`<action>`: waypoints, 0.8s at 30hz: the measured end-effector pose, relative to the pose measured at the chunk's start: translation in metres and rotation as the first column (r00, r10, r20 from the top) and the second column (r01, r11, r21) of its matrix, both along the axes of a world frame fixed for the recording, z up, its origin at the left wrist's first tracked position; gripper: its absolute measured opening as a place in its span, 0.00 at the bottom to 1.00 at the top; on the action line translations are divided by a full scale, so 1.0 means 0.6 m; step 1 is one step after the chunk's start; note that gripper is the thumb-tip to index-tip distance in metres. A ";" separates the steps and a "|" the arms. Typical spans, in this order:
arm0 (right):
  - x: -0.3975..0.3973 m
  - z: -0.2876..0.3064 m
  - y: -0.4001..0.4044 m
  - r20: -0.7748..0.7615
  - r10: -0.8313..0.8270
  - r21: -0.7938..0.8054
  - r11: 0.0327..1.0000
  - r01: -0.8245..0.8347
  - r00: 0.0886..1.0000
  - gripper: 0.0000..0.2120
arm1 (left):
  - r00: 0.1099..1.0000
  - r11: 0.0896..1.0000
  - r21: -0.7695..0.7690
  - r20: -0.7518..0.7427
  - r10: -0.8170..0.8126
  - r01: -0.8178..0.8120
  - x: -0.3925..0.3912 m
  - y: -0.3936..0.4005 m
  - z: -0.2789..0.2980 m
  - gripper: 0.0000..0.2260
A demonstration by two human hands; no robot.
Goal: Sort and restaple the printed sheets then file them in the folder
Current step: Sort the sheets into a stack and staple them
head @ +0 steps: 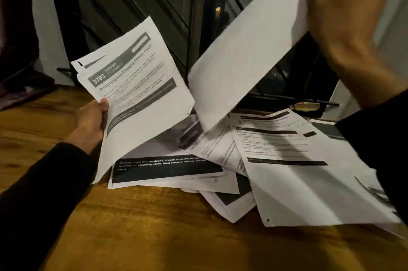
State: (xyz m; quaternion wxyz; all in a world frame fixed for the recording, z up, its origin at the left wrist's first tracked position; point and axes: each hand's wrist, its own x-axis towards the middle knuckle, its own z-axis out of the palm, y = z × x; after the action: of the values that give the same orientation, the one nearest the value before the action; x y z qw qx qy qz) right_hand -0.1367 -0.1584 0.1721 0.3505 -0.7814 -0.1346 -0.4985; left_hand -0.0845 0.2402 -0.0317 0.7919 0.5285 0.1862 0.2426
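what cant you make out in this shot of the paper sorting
Head view only:
- Right hand: blurred and cut by the top edge; its grip on the blank-backed sheet is unclear.
- That sheet's printed face: turned away.
- Body text on the sheet numbered 3793 in the left hand: too blurred.
- Lower sheets of the pile: covered by the upper ones.

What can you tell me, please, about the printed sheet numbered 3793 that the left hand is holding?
The sheet numbered 3793 is white printer paper with grey banner bars, a "KITCHEN" tag and the title "Portioning and Freezing Frozen Food" above blurred text. It is held up, tilted, above the loose papers on the wooden table. The left hand pinches its left edge, thumb on the printed face. A dark mark sits at its top-left corner; whether a staple, I cannot tell.
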 end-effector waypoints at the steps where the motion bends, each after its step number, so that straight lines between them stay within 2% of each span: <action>1: -0.002 0.005 0.007 -0.021 0.061 -0.009 0.998 -0.062 0.998 0.23 | 1.000 1.000 0.004 -0.001 0.002 -0.002 0.000 0.000 -0.001 0.09; 3: -0.014 0.014 0.036 -0.045 0.167 -0.062 0.984 -0.170 0.985 0.19 | 1.000 1.000 0.019 -0.003 -0.003 0.003 -0.001 -0.001 -0.003 0.09; 5: -0.041 0.014 0.074 0.079 0.091 -0.349 0.935 -0.058 0.993 0.16 | 1.000 1.000 0.005 -0.008 -0.011 0.011 -0.004 -0.004 -0.004 0.08; 6: -0.049 0.000 0.082 0.110 0.044 -0.491 0.871 0.016 0.993 0.14 | 1.000 1.000 -0.005 -0.010 -0.012 0.012 -0.006 -0.005 -0.004 0.08; 7: -0.052 -0.016 0.094 0.069 0.005 -0.593 0.804 0.037 0.998 0.11 | 1.000 1.000 -0.005 -0.009 -0.017 0.017 -0.005 -0.007 -0.004 0.08; 9: -0.048 -0.072 0.113 -0.205 -0.019 -0.649 0.751 -0.121 0.979 0.08 | 0.999 1.000 0.006 -0.018 -0.028 0.028 -0.005 -0.015 -0.002 0.08; 12: -0.042 -0.148 0.139 -0.583 0.083 -0.465 0.781 -0.416 0.808 0.10 | 0.999 0.999 0.020 -0.031 -0.037 0.038 -0.006 -0.025 -0.003 0.08; 13: -0.038 -0.169 0.143 -0.690 0.137 -0.368 0.780 -0.507 0.711 0.10 | 0.999 0.999 0.029 -0.039 -0.037 0.038 -0.006 -0.027 -0.005 0.08; 14: -0.035 -0.183 0.144 -0.791 0.206 -0.223 0.780 -0.585 0.576 0.12 | 0.998 0.998 0.038 -0.047 -0.039 0.040 -0.007 -0.028 -0.007 0.08; 16: -0.021 -0.196 0.135 -0.898 0.357 0.115 0.755 -0.646 0.256 0.22 | 0.998 0.999 0.044 -0.052 -0.028 0.030 -0.008 -0.024 -0.010 0.07; 17: -0.010 -0.198 0.123 -0.906 0.371 0.167 0.758 -0.631 0.206 0.26 | 0.998 0.999 0.042 -0.057 -0.025 0.027 -0.007 -0.019 -0.012 0.06; 18: -0.001 -0.195 0.109 -0.910 0.338 0.125 0.776 -0.618 0.241 0.28 | 0.998 0.999 0.041 -0.065 -0.026 0.028 -0.005 -0.013 -0.015 0.05; 19: 0.013 -0.193 0.088 -0.911 0.256 0.011 0.799 -0.601 0.324 0.30 | 0.997 0.999 0.034 -0.070 -0.031 0.033 -0.004 -0.010 -0.016 0.04; 20: 0.024 -0.191 0.068 -0.904 0.120 -0.150 0.809 -0.569 0.410 0.33 | 0.997 0.999 0.024 -0.068 -0.040 0.042 -0.002 -0.007 -0.018 0.04; 21: 0.037 -0.195 0.044 -0.887 -0.040 -0.317 0.778 -0.542 0.461 0.36 | 0.997 0.999 0.014 -0.059 -0.043 0.043 -0.002 -0.007 -0.017 0.04; 22: 0.043 -0.199 0.025 -0.868 -0.174 -0.436 0.716 -0.545 0.466 0.39 | 0.998 0.999 0.006 -0.052 -0.045 0.046 -0.003 -0.010 -0.015 0.05; 24: 0.051 -0.216 -0.005 -0.869 -0.288 -0.489 0.615 -0.619 0.402 0.38 | 0.998 0.999 0.005 -0.040 -0.051 0.051 -0.008 -0.021 -0.009 0.06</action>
State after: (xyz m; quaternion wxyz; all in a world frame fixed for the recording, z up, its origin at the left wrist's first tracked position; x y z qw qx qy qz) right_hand -0.1062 -0.1615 0.0424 0.0512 -0.9638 -0.2105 0.1552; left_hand -0.0894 0.2278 -0.0373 0.7925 0.5401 0.1876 0.2125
